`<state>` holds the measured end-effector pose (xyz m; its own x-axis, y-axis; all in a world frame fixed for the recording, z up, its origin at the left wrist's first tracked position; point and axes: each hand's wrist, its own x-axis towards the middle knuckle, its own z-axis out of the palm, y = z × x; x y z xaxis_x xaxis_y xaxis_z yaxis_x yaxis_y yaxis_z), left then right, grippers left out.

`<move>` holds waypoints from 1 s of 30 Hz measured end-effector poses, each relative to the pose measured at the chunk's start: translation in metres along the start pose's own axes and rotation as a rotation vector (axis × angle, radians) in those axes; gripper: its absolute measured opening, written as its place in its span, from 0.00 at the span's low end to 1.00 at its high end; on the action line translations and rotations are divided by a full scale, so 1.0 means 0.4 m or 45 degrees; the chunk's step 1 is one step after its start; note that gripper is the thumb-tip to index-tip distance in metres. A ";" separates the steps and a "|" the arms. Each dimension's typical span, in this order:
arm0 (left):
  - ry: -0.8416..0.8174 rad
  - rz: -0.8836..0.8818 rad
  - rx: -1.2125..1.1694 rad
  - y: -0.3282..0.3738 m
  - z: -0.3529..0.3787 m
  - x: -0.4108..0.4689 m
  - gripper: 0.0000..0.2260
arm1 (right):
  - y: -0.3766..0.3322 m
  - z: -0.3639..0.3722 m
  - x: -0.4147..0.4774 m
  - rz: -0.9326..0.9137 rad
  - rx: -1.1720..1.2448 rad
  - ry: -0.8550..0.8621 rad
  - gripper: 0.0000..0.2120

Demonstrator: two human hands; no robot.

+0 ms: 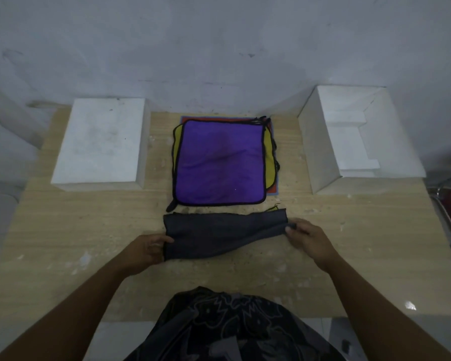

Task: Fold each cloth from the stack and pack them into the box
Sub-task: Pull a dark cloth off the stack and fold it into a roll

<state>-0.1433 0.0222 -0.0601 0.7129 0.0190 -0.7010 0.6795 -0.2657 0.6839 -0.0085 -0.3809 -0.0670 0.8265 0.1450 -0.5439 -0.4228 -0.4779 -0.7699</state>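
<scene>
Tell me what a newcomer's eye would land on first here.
The bright purple cloth tops the stack at the centre of the table. Just nearer, the left hand and right hand grip the ends of a partly folded dark grey cloth. An open white box stands at the right.

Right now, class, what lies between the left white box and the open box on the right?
The stack of cloths, with the purple cloth on top, shown in the head view.
</scene>
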 end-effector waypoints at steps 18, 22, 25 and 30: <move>0.434 0.049 -0.345 0.027 0.045 0.044 0.14 | -0.016 0.055 0.060 -0.118 -0.595 0.369 0.12; 0.466 0.013 -0.595 0.037 0.048 0.059 0.09 | -0.023 0.069 0.042 -0.142 -0.527 0.444 0.13; 0.537 0.079 -0.572 0.042 0.053 0.060 0.09 | -0.033 0.074 0.024 -0.218 -0.396 0.430 0.10; 0.657 0.180 -0.346 0.048 0.067 0.054 0.08 | -0.044 0.065 0.001 -0.139 -0.125 0.336 0.07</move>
<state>-0.1193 -0.0084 -0.0675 0.7456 0.4850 -0.4571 0.5434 -0.0452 0.8383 -0.0103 -0.3498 -0.0622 0.9387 -0.0237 -0.3439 -0.2985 -0.5553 -0.7763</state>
